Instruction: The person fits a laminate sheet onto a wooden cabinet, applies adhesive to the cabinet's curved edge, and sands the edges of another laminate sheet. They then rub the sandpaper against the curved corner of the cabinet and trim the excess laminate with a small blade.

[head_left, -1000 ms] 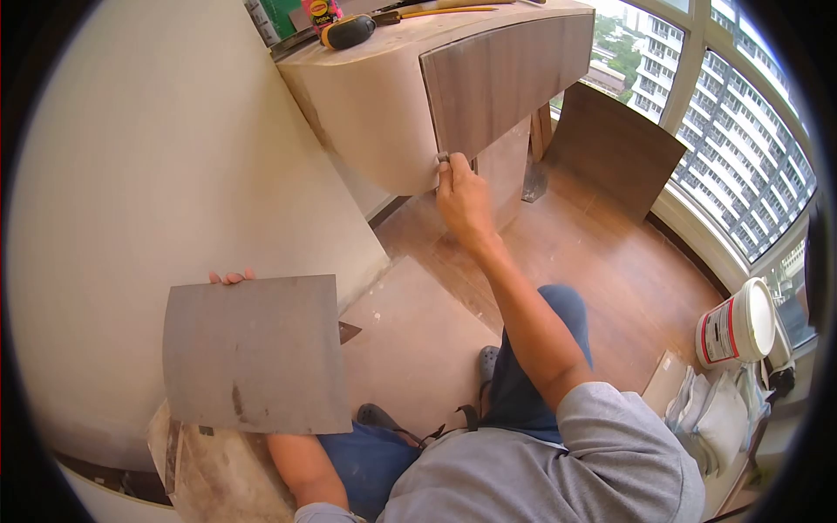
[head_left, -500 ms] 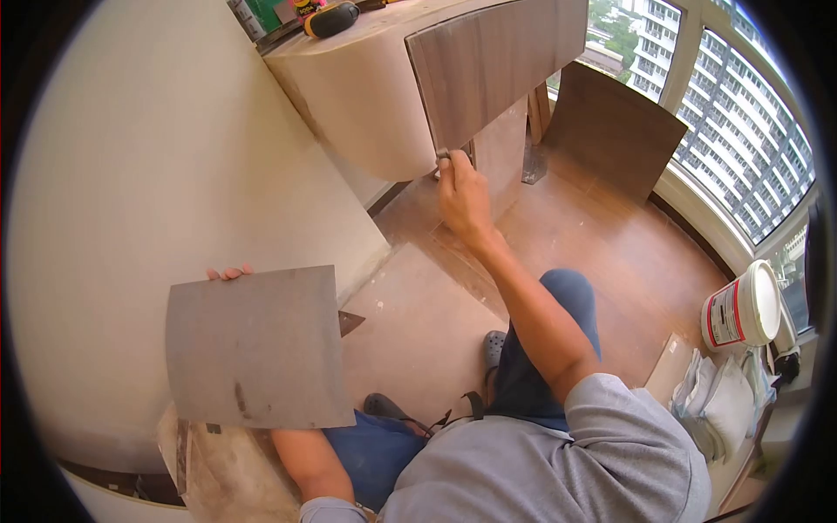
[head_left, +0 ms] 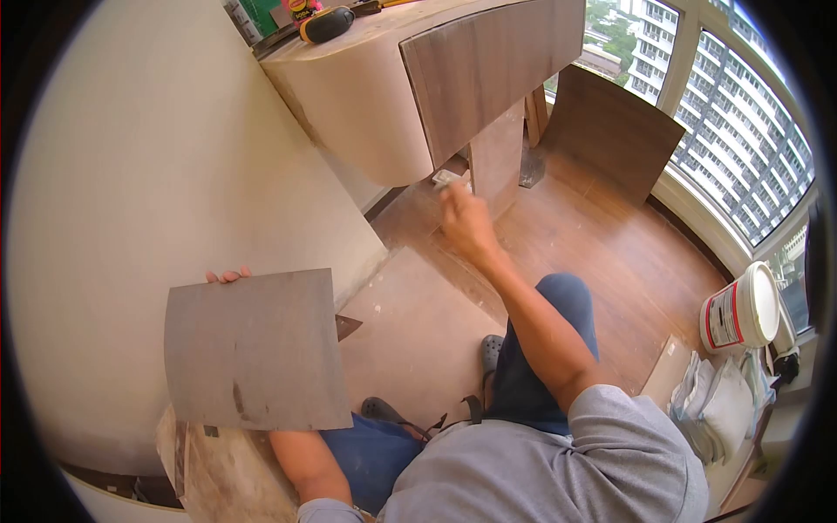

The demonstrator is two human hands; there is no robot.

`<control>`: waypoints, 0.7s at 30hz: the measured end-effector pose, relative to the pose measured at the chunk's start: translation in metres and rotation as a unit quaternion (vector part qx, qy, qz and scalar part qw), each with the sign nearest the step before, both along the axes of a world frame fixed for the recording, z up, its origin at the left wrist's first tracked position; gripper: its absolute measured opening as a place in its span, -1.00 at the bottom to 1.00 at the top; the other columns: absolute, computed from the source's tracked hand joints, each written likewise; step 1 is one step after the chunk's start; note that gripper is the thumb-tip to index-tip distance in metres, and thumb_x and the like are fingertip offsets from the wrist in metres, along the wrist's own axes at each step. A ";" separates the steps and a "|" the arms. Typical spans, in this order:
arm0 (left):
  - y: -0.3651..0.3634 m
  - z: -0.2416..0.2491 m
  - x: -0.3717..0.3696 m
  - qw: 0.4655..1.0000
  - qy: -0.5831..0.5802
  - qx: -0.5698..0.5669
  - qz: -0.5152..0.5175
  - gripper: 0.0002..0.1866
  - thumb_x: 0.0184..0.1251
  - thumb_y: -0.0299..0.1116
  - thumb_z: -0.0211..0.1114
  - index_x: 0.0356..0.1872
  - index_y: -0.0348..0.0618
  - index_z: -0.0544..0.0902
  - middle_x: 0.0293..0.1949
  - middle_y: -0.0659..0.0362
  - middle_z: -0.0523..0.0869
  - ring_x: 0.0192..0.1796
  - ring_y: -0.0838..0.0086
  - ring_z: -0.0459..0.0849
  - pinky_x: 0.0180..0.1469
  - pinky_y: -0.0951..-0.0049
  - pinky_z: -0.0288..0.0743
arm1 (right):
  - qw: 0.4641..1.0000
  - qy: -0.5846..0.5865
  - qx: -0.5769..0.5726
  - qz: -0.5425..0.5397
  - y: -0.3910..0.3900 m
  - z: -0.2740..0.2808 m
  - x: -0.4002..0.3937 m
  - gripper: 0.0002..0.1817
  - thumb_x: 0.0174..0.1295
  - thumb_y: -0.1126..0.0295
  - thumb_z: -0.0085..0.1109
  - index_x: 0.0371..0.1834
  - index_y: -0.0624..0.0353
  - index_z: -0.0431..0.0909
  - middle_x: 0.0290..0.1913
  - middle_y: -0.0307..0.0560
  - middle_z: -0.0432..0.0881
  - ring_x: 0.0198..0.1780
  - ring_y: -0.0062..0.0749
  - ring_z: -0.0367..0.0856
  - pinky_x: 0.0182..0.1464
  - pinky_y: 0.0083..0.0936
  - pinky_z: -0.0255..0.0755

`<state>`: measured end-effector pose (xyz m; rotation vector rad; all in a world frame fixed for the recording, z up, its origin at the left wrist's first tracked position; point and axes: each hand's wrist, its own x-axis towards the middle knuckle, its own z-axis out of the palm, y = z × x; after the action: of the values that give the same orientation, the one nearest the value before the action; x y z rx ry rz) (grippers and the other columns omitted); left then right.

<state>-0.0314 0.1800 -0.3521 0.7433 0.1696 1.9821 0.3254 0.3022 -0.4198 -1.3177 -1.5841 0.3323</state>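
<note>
My left hand [head_left: 228,275] holds a grey-brown sheet [head_left: 253,349] from behind; only its fingertips show over the top edge. The sheet has a dark smear low on its face. My right hand [head_left: 465,218] is below the lower corner of the wood-grain panel [head_left: 493,74] on the curved cabinet [head_left: 357,113]. Its fingers are closed around something small and pale [head_left: 448,178], blurred and too small to name. The hand is apart from the panel.
A yellow-black tool [head_left: 327,24] lies on the cabinet top. A dark board [head_left: 609,131] leans by the window. At the right are a white bucket [head_left: 741,307] and plastic bags [head_left: 717,405]. A triangular scrap [head_left: 348,327] shows beside the held sheet.
My right hand has moved down and away from the panel's lower corner, and is now blurred. The sheet in my left hand has hardly moved.
</note>
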 end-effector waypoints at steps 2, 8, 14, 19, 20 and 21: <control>-0.008 0.003 0.008 1.000 -0.010 -0.013 0.009 -0.46 0.85 -0.20 -0.21 0.63 -0.29 0.30 0.17 0.00 0.62 0.31 0.31 0.61 0.76 0.22 0.19 | 0.987 0.150 0.050 -0.004 0.002 0.028 0.005 -0.77 0.65 0.25 0.04 -0.04 0.21 0.50 -0.27 0.40 0.70 -0.16 0.46 0.67 -0.15 0.21 0.45; -0.001 -0.002 0.001 0.999 -0.014 0.036 -0.028 -0.31 0.81 -0.01 -0.28 0.66 -0.38 0.15 0.23 -0.13 0.54 0.40 0.20 0.52 0.80 0.19 0.09 | 0.997 0.072 0.028 -0.016 0.015 0.041 -0.007 -0.80 0.64 0.29 0.06 -0.08 0.20 0.50 -0.27 0.35 0.70 -0.17 0.43 0.67 -0.16 0.14 0.46; -0.012 0.011 0.010 0.999 -0.028 -0.034 0.015 -0.45 0.87 -0.16 -0.23 0.63 -0.25 0.33 0.15 0.01 0.63 0.26 0.27 0.64 0.74 0.21 0.25 | 0.998 0.043 -0.026 -0.044 0.007 0.038 -0.018 -0.82 0.64 0.32 0.03 -0.04 0.21 0.51 -0.23 0.40 0.70 -0.09 0.48 0.65 -0.11 0.20 0.47; -0.007 0.010 0.006 0.999 -0.036 -0.005 0.019 -0.43 0.88 -0.13 -0.29 0.64 -0.25 0.30 0.18 -0.02 0.63 0.29 0.26 0.62 0.75 0.21 0.21 | 0.998 0.019 0.000 0.053 -0.013 0.006 -0.022 -0.80 0.62 0.33 0.05 -0.05 0.23 0.60 -0.25 0.36 0.72 -0.13 0.44 0.69 -0.12 0.14 0.52; -0.008 0.009 0.001 0.999 -0.036 -0.003 0.012 -0.43 0.88 -0.13 -0.29 0.64 -0.25 0.30 0.18 -0.02 0.63 0.30 0.26 0.62 0.76 0.21 0.21 | 0.991 0.125 0.028 0.026 -0.017 0.029 -0.022 -0.79 0.61 0.34 0.07 -0.04 0.24 0.63 -0.24 0.36 0.71 -0.12 0.42 0.69 -0.11 0.09 0.52; -0.009 0.009 -0.001 0.999 -0.035 -0.003 0.008 -0.43 0.88 -0.13 -0.29 0.64 -0.25 0.30 0.18 -0.02 0.62 0.30 0.26 0.62 0.76 0.21 0.21 | 0.991 0.122 0.033 0.031 -0.016 0.051 -0.019 -0.79 0.61 0.34 0.07 -0.04 0.24 0.63 -0.24 0.36 0.71 -0.12 0.42 0.69 -0.11 0.09 0.52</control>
<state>-0.0321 0.1712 -0.3433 0.6693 0.1385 2.0189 0.3061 0.2864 -0.3689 -1.1331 -1.4182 0.4573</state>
